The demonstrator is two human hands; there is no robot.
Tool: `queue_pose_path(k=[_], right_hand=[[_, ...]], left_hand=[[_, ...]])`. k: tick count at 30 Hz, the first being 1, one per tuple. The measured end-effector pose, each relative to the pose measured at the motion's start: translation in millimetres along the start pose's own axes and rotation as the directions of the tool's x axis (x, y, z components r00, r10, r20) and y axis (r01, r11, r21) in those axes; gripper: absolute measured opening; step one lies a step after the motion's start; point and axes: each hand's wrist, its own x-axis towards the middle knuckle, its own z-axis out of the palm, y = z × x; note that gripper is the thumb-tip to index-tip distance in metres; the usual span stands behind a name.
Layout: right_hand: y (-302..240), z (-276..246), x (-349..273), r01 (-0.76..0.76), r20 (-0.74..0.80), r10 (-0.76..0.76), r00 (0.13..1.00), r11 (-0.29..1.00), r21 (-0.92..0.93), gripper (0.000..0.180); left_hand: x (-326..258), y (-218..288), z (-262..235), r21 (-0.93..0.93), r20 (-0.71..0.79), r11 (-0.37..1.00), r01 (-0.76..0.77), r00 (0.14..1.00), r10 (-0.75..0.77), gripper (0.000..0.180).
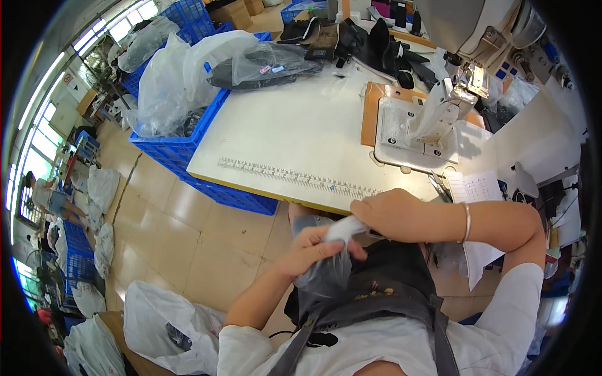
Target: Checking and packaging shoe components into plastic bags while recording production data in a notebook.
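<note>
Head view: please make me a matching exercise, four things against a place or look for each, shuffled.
1. Held bag
2. Measuring strip
3. Bracelet
4. Sewing machine

A. around the right forearm
B. on the right part of the table
C. see-through plastic
D. along the table's near edge

Pairs: 1-C, 2-D, 3-A, 4-B

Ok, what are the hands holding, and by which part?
A translucent plastic bag: the left hand grips its gathered upper part, and the right hand holds the bunched end.

White shirt (517,297), dark grey apron (385,299), slim bangle (468,220).
</note>
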Motion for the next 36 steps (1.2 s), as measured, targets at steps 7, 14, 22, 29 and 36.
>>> queue_pose_path(k=[7, 14, 22, 29, 36], right_hand=[[-12, 31, 8, -0.048, -0.329, -0.137, 0.934, 0.866, -0.497, 0.029], [-30, -38, -3, 0.118, -0.262, -0.134, 0.956, 0.99, -0.077, 0.022], [-12, -25, 28, 0.072, -0.142, 0.021, 0.99, 0.785, 0.616, 0.018], [-12, -16, 33, 0.158, -0.186, -0.046, 0.981, 0.743, 0.65, 0.015], [-28, -23, 34, 0.007, -0.04, 0.039, 0.998, 0.616, 0.788, 0.016]], left_hand=[[12, -3, 6, 0.078, -0.403, 0.985, -0.151, 0.899, 0.17, 0.042], [12, 16, 22, 0.923, -0.227, 0.383, 0.03, 0.847, 0.481, 0.032], [2, 6, 20, 0.478, -0.328, 0.876, -0.062, 0.913, 0.243, 0.033], [-7, 1, 23, 0.35, -0.293, 0.931, -0.1, 0.933, 0.211, 0.028], [-15, -3, 20, 0.257, -0.309, 0.922, -0.288, 0.88, 0.361, 0.035]])
